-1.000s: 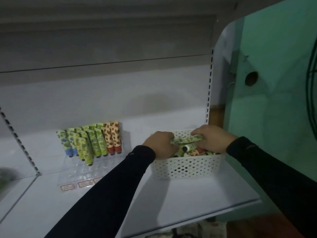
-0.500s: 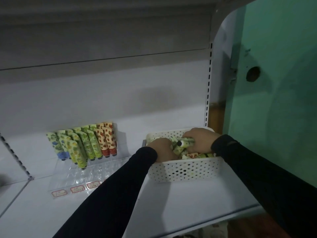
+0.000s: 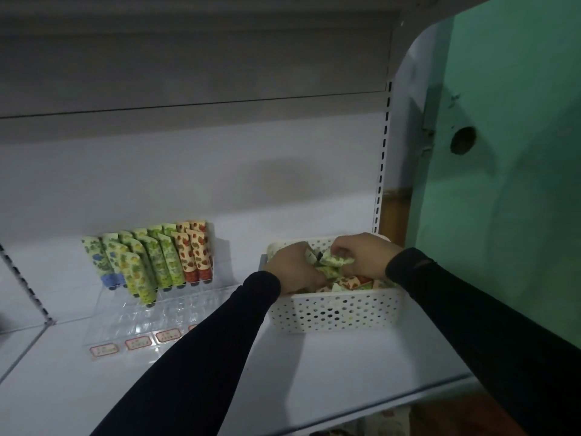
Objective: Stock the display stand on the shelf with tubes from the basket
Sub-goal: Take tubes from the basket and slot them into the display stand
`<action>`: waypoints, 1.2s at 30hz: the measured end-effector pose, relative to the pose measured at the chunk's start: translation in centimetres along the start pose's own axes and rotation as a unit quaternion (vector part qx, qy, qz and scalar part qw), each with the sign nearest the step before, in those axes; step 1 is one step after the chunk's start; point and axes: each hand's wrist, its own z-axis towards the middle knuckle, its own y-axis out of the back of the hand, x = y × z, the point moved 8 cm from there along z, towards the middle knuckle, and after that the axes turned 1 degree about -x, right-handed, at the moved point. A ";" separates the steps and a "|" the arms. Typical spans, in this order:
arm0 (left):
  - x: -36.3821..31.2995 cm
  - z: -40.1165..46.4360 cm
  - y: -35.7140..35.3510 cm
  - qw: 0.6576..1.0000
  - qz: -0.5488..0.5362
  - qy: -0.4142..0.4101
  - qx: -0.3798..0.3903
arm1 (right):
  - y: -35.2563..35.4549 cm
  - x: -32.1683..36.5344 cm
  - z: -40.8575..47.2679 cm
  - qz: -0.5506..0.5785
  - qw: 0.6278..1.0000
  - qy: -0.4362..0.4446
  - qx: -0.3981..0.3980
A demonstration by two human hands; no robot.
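Both our hands are in the basket (image 3: 339,313): right hand (image 3: 366,251) pinches green tubes (image 3: 331,261); left hand (image 3: 290,269) curled, grip contents unclear. Risk: bundled tubes slipping before reaching the stand (image 3: 163,313).

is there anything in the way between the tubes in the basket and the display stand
Nothing visible blocks it. The clear acrylic display stand sits left of the white perforated basket on bare white shelf. Only the left hand's own dark-sleeved forearm crosses that gap.
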 end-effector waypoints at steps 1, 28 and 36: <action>0.1 0.1 0.3 1.000 -0.011 -0.002 -0.017 | -0.1 0.0 0.1 -0.001 1.000 -0.006 0.003; 0.4 0.0 3.6 0.924 -0.302 -0.071 -0.223 | -0.7 0.0 0.5 -0.077 0.995 -0.029 0.056; 1.2 0.3 3.4 0.926 -0.304 -0.066 -0.215 | -1.4 0.7 0.7 -0.124 0.988 -0.009 0.093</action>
